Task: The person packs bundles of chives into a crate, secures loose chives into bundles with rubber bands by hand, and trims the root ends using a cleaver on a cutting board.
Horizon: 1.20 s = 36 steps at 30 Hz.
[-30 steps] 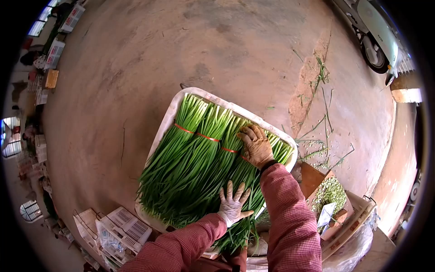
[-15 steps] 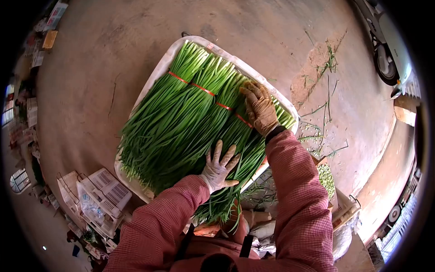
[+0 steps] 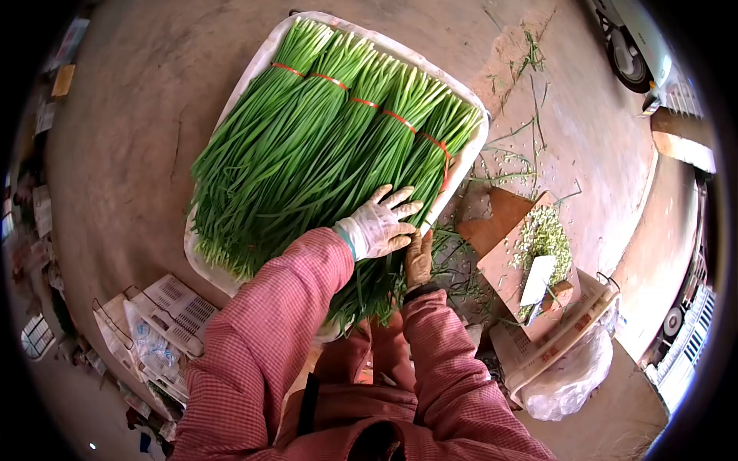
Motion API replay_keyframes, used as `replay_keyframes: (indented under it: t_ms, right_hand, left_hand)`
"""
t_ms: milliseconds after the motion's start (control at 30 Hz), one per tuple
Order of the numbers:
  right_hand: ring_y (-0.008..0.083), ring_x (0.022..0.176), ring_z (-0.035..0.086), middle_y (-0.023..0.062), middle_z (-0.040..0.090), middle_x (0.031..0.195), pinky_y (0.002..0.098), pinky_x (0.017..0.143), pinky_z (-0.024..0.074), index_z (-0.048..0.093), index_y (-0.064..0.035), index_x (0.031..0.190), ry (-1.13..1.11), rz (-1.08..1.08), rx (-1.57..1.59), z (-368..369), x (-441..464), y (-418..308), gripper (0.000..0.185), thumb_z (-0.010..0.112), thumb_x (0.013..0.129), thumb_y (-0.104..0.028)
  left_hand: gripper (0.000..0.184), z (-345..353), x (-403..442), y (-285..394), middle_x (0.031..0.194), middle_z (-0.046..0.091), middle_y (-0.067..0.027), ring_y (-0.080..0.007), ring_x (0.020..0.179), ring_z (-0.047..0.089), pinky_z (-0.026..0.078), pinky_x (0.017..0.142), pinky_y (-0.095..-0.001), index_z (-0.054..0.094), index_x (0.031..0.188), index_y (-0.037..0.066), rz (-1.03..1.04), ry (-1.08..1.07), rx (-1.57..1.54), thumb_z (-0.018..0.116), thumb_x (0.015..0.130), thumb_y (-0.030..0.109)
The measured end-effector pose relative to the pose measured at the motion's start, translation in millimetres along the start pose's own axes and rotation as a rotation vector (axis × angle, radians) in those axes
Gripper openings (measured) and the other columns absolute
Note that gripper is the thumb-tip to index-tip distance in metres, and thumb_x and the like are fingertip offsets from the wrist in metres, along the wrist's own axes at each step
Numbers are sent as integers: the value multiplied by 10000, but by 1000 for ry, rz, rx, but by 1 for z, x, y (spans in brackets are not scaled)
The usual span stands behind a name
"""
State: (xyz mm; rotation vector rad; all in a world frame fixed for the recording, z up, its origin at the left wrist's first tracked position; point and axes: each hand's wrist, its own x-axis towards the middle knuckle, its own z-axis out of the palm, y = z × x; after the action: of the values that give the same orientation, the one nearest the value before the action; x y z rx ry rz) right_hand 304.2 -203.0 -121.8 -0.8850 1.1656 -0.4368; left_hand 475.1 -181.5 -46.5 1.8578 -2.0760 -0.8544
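Long green garlic chives [image 3: 307,146] lie side by side in bunches, filling a white crate [image 3: 477,138] in front of me. Red bands [image 3: 400,120] tie them near their pale cut ends, which point to the far side. My left hand [image 3: 378,223], in a whitish glove, rests with fingers spread on the leaves near the crate's right side. Just right of it, my right hand [image 3: 419,261], in a brown-stained glove, has its fingers closed together at the leaf ends by the near right rim. Its fingertips are partly hidden among the leaves.
Right of me, a wooden board [image 3: 503,265] holds chopped pale bits and a white blade-like piece [image 3: 538,279]. A crate with a plastic bag [image 3: 573,376] stands beside it. White crates [image 3: 173,307] sit at left. Loose leaves litter the floor; a scooter wheel [image 3: 629,61] shows at upper right.
My right hand has come from the banded ends down to the leaf ends near me. My left hand has shifted slightly up and right. The camera view has moved, uncovering the rightmost bunch and the board.
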Motion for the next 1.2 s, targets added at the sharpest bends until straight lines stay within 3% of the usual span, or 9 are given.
replay_keyframes:
  t_ms: [100, 300, 433, 467, 567, 700, 800, 1000, 1200]
  right_hand:
    - [134, 861, 554, 58, 554, 1015, 237, 707, 488, 349, -78, 1266, -33, 34, 211, 7, -63, 34, 399, 442, 924, -262]
    - [222, 1039, 509, 169, 521, 1148, 257, 866, 391, 319, 28, 1292, -53, 19, -225, -10, -119, 59, 559, 592, 843, -165]
    - [227, 1069, 500, 142, 507, 1177, 259, 860, 396, 329, 25, 1291, -245, -86, -403, -40, -124, 102, 496, 542, 855, -75]
    - [226, 1073, 496, 128, 500, 1184, 255, 862, 398, 322, 11, 1302, -197, 104, -44, -34, -129, 98, 477, 501, 863, -38]
    - [151, 921, 537, 86, 555, 1066, 247, 797, 437, 426, 3, 1231, -177, 51, -250, -2, -162, 9, 351, 417, 881, 17]
    - [142, 946, 549, 112, 575, 1094, 261, 762, 454, 464, -10, 1221, -331, 29, -1021, -71, -163, -34, 375, 541, 864, -99]
    - [123, 944, 546, 110, 592, 1055, 245, 799, 438, 494, 13, 1179, 128, -100, -431, -90, -124, -55, 321, 518, 875, -87]
    - [346, 1199, 376, 203, 350, 1320, 340, 990, 313, 305, -13, 1320, -2, -816, -800, -9, -40, -82, 499, 492, 865, -95]
    - [420, 1280, 166, 259, 150, 1396, 444, 1051, 160, 183, -9, 1359, 241, -773, -953, 81, 20, -85, 774, 522, 808, -435]
  left_hand:
    - [357, 8, -43, 16, 1366, 340, -55, -275, 1328, 147, 80, 1054, -488, 603, 1049, 184, -9, -57, -27, 450, 840, 430]
    - [391, 12, -89, 33, 1334, 381, -44, -242, 1306, 214, 115, 1046, -508, 604, 1069, 145, -21, -108, 66, 470, 835, 428]
    - [326, -13, -68, 45, 1209, 500, -28, -234, 1205, 375, 253, 1015, -423, 545, 1130, 136, -77, 482, -116, 503, 841, 282]
    - [311, -23, -52, 47, 1202, 504, -23, -239, 1183, 398, 272, 1003, -407, 545, 1133, 143, 13, 486, -149, 488, 851, 261]
    - [298, 6, -17, 45, 1176, 520, -18, -236, 1209, 365, 249, 1003, -412, 599, 1056, 137, 144, 275, -27, 476, 857, 321]
    - [306, 43, -45, 39, 1156, 506, -47, -241, 1240, 326, 242, 1009, -429, 597, 1031, 119, 148, -9, 28, 503, 828, 327]
    - [342, 59, -80, 30, 1224, 437, -52, -255, 1271, 283, 242, 1021, -432, 537, 1088, 92, 154, 62, 21, 531, 809, 289]
    - [479, 92, -107, 32, 1315, 367, -5, -216, 1300, 225, 189, 1043, -411, 447, 1230, 142, 112, -13, 330, 481, 755, 193]
    - [620, 135, -120, 21, 1412, 193, 23, -162, 1331, 115, 119, 1063, -389, 245, 1348, 164, 62, -75, 415, 454, 768, 228]
